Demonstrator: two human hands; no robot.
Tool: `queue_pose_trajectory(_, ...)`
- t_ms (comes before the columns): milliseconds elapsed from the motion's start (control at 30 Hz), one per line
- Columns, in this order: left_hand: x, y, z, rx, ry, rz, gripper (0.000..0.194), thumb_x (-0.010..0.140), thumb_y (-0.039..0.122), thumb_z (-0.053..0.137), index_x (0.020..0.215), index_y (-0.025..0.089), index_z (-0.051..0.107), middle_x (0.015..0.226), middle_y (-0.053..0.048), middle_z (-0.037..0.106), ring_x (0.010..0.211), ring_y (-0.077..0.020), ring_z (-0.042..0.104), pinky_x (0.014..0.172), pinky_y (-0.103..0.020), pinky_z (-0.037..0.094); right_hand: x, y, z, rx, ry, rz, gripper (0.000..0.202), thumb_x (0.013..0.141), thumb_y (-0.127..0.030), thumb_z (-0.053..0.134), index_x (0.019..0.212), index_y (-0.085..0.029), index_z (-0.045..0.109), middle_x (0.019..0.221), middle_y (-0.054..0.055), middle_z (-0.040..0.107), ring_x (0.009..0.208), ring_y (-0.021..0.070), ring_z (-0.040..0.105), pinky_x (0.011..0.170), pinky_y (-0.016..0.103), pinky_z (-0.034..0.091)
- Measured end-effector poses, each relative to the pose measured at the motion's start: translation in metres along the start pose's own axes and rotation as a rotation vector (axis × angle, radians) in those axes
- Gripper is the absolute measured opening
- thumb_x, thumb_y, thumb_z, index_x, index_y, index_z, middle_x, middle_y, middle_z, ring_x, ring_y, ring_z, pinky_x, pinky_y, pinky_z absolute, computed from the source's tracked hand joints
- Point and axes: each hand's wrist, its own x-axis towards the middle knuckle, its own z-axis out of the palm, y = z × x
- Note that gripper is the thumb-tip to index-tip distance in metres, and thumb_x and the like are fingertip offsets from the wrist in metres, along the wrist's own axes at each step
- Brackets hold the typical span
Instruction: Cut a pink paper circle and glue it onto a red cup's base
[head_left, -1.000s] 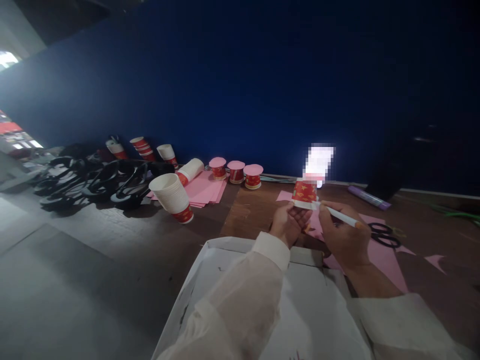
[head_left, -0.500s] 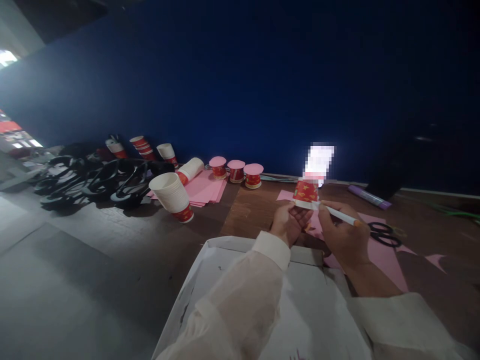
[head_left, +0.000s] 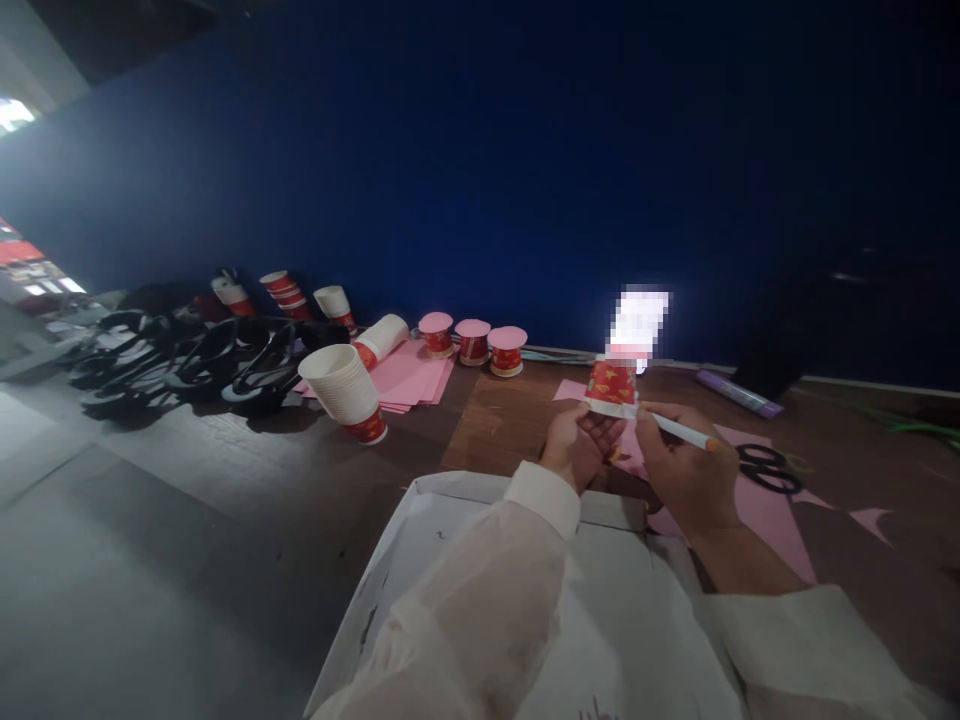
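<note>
My left hand is closed around the lower part of a short red paper cup with gold patterns and a white band at the bottom. In my right hand is a white pen with an orange end, pinched between thumb and fingers. Its front end points toward the cup's lower edge; whether it touches, I cannot tell. Pink paper lies under and beside my right hand, with black-handled scissors on it.
Three short red cups topped with pink discs stand by the wall. To their left are pink sheets, a leaning cup stack and several black objects. A white box lid is in front; a purple marker lies behind.
</note>
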Motion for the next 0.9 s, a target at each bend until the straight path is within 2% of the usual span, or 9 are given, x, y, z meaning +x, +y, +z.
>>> queue_pose_trajectory(100, 0.0018, 0.0002, -0.0016, 0.011, -0.075, -0.033, 0.02, 0.094, 0.014, 0.051, 0.086, 0.01, 0.069, 0.079, -0.012, 0.072, 0.071, -0.0173, 0.07, 0.074, -0.028, 0.059, -0.0001, 0.0003, -0.0003, -0.004, 0.006, -0.015, 0.024, 0.089, -0.037, 0.061, 0.091, -0.019, 0.077, 0.089, 0.01, 0.079, 0.081, 0.0249, 0.074, 0.076, 0.034, 0.054)
queue_pose_trajectory(600, 0.0022, 0.0008, -0.0017, 0.016, -0.069, -0.026, 0.027, 0.097, 0.014, 0.047, 0.081, 0.01, 0.068, 0.075, -0.011, 0.071, 0.068, -0.0159, 0.07, 0.072, -0.026, 0.059, -0.001, 0.0008, -0.0007, -0.011, -0.018, 0.019, 0.023, 0.088, -0.037, 0.061, 0.09, -0.021, 0.077, 0.089, 0.009, 0.079, 0.08, 0.0254, 0.073, 0.076, 0.035, 0.054)
queue_pose_trajectory(900, 0.002, 0.001, -0.0017, 0.024, -0.043, -0.017, 0.019, 0.094, 0.014, 0.052, 0.091, 0.011, 0.071, 0.079, -0.011, 0.072, 0.071, -0.0177, 0.07, 0.074, -0.029, 0.06, -0.0003, 0.0007, -0.0005, -0.015, -0.031, 0.004, 0.023, 0.087, -0.038, 0.06, 0.089, -0.021, 0.076, 0.091, 0.01, 0.079, 0.085, 0.0265, 0.074, 0.077, 0.036, 0.054)
